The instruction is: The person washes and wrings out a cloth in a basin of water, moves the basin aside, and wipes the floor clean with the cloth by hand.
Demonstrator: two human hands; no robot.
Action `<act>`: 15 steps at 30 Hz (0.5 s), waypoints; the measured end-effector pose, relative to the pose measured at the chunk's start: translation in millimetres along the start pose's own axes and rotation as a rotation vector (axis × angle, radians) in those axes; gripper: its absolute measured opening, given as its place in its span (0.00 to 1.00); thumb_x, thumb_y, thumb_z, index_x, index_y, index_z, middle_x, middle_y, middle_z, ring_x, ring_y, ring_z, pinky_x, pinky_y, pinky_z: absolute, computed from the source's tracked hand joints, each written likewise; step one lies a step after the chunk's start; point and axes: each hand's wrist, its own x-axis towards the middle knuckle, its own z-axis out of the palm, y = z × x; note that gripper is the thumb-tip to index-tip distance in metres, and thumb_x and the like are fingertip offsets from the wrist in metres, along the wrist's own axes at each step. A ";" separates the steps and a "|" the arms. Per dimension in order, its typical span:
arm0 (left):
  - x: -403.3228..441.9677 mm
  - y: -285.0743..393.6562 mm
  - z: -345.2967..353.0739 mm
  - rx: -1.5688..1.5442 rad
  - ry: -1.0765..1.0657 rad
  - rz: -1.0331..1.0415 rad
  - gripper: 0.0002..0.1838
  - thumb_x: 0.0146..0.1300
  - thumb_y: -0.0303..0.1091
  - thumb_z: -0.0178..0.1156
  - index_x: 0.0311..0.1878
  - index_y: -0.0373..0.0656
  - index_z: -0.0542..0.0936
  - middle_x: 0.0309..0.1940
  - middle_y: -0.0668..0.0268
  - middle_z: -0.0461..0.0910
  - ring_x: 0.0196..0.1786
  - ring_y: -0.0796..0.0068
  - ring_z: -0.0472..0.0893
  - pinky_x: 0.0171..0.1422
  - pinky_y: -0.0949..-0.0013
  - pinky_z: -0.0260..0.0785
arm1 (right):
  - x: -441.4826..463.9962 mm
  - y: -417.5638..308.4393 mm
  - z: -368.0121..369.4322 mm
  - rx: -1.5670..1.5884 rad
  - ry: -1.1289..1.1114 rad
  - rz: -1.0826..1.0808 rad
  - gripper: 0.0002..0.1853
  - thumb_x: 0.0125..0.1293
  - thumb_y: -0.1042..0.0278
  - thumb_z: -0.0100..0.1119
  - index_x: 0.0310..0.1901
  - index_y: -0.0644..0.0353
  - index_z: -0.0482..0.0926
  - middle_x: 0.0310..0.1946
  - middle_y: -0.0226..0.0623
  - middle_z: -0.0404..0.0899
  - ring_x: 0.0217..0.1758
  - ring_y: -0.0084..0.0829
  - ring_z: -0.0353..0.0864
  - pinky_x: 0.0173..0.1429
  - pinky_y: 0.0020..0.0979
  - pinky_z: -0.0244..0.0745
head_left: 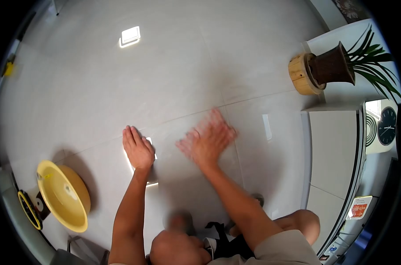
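My left hand (138,148) is stretched out flat with its fingers side by side, back of the hand up, over the grey tiled floor (174,75). Nothing shows in it. To its right, my right hand (208,140) has its fingers spread and is smeared by motion; it holds nothing that I can see. Whether either palm touches the tiles I cannot tell. My bent knees show at the bottom of the view, below both forearms.
A yellow basin (83,194) stands tilted in view at the lower left. On the right are a potted plant (333,65) on a wooden stand (303,74), a pale cabinet (333,145) and a dark round clock face (387,126). Bright reflections lie on the floor.
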 end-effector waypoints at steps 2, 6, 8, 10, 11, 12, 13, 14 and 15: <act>-0.7 -1.2 0.9 -0.005 0.022 0.009 0.32 0.77 0.34 0.53 0.79 0.27 0.68 0.82 0.42 0.66 0.84 0.37 0.63 0.88 0.42 0.54 | 43.8 -44.8 2.9 0.084 -0.104 -0.109 0.40 0.79 0.45 0.58 0.85 0.56 0.61 0.87 0.65 0.50 0.92 0.62 0.43 0.90 0.68 0.36; 2.9 -14.4 3.5 -0.043 0.087 0.073 0.29 0.75 0.34 0.56 0.76 0.30 0.73 0.78 0.44 0.71 0.81 0.38 0.68 0.84 0.43 0.59 | 90.2 -63.5 6.2 0.112 -0.116 -0.324 0.39 0.80 0.41 0.56 0.85 0.52 0.64 0.86 0.67 0.51 0.91 0.63 0.47 0.89 0.71 0.39; 15.9 -32.2 -11.7 -0.105 -0.055 0.062 0.28 0.75 0.34 0.58 0.75 0.33 0.75 0.77 0.45 0.72 0.79 0.39 0.69 0.83 0.44 0.60 | 65.2 -36.5 2.8 0.067 -0.154 -0.322 0.40 0.79 0.40 0.57 0.85 0.50 0.63 0.87 0.68 0.50 0.91 0.64 0.47 0.89 0.71 0.38; 23.9 -46.7 -10.6 -0.098 -0.059 0.075 0.28 0.75 0.36 0.60 0.75 0.37 0.76 0.76 0.46 0.72 0.77 0.40 0.70 0.82 0.43 0.60 | 21.0 -23.2 -3.9 0.018 -0.157 -0.317 0.42 0.78 0.40 0.57 0.86 0.51 0.62 0.87 0.68 0.49 0.91 0.66 0.45 0.89 0.72 0.37; 26.6 -46.0 -9.2 -0.084 -0.001 0.060 0.29 0.76 0.36 0.59 0.76 0.37 0.74 0.76 0.45 0.71 0.77 0.40 0.70 0.82 0.43 0.60 | -9.0 -15.6 -8.4 -0.010 -0.145 -0.310 0.42 0.78 0.40 0.57 0.86 0.53 0.62 0.87 0.68 0.49 0.91 0.67 0.44 0.89 0.72 0.36; 28.3 -40.6 -8.0 -0.070 0.052 0.048 0.30 0.76 0.37 0.59 0.77 0.36 0.73 0.77 0.45 0.71 0.78 0.40 0.69 0.82 0.43 0.60 | -22.0 -15.2 -17.3 -0.040 -0.136 -0.300 0.43 0.77 0.40 0.57 0.85 0.55 0.62 0.87 0.68 0.49 0.91 0.67 0.43 0.89 0.73 0.36; 28.8 -37.0 -6.6 -0.055 0.099 0.038 0.30 0.77 0.37 0.58 0.78 0.36 0.71 0.77 0.44 0.70 0.78 0.40 0.69 0.82 0.43 0.60 | -24.8 -20.9 -17.5 -0.040 -0.152 -0.254 0.43 0.78 0.39 0.57 0.86 0.55 0.62 0.87 0.68 0.49 0.91 0.68 0.42 0.89 0.73 0.36; 28.0 -38.3 -4.9 -0.041 0.087 0.012 0.32 0.78 0.39 0.58 0.80 0.33 0.69 0.79 0.43 0.68 0.80 0.38 0.67 0.84 0.43 0.58 | -30.2 -33.4 -14.5 -0.036 -0.170 -0.206 0.44 0.78 0.38 0.56 0.86 0.56 0.61 0.87 0.68 0.48 0.91 0.69 0.42 0.89 0.73 0.35; 27.8 -39.4 -4.8 -0.031 0.088 -0.003 0.33 0.77 0.40 0.57 0.80 0.32 0.69 0.80 0.43 0.67 0.81 0.38 0.66 0.85 0.43 0.58 | -28.9 -50.6 -14.9 -0.026 -0.184 -0.156 0.44 0.78 0.38 0.56 0.86 0.57 0.61 0.87 0.68 0.48 0.91 0.70 0.41 0.89 0.73 0.34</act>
